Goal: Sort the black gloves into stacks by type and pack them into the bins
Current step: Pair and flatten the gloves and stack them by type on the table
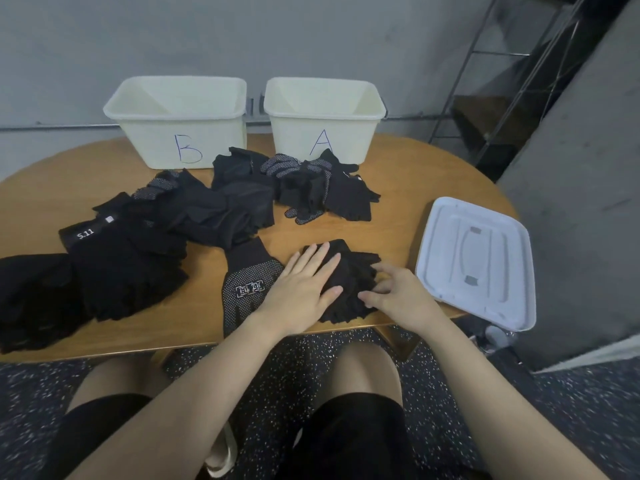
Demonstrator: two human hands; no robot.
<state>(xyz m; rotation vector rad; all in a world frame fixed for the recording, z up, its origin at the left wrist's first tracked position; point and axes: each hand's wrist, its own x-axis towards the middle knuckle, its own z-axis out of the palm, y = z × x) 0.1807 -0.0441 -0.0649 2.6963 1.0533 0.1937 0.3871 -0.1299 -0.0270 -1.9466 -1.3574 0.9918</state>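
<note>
Grey wall backs the round wooden counter (398,188), where 2 white plastic bins (187,140) wait empty. Left hand (301,289) presses flat, steadying the small stack of black fingerless gloves (349,271); right hand (391,292), its grip curled, pinches the stack's edge, likely squaring it.

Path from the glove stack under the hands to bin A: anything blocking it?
Partly. A loose pile of gloves lies in front of bin A, between it and the stack that both hands touch. The bin's top is open, so lifting the stack over the pile should clear it.
</note>
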